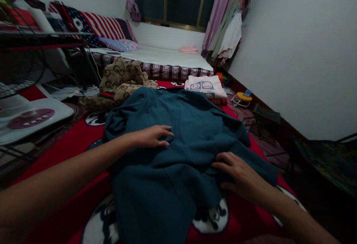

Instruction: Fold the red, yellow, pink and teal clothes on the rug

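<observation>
A dark teal garment (178,121), likely a jacket or shirt, lies spread with wrinkles over a red blanket (67,140) with black-and-white cartoon patches. My left hand (153,136) rests on the middle of the garment, its fingers apart and pointing right. Lower on the right, my right hand (234,169) touches the cloth near its edge with the fingers spread and slightly bent. Neither hand shows anything gripped. The underside of the right palm and part of its thumb side are in shadow.
Behind the garment lie a brown patterned cloth (122,77) and a folded pale pink garment (206,84). A white fan base (36,119) stands at left, a yellow stool (243,97) and a dark folding stool (264,116) at right. A bed (173,56) stands under the window.
</observation>
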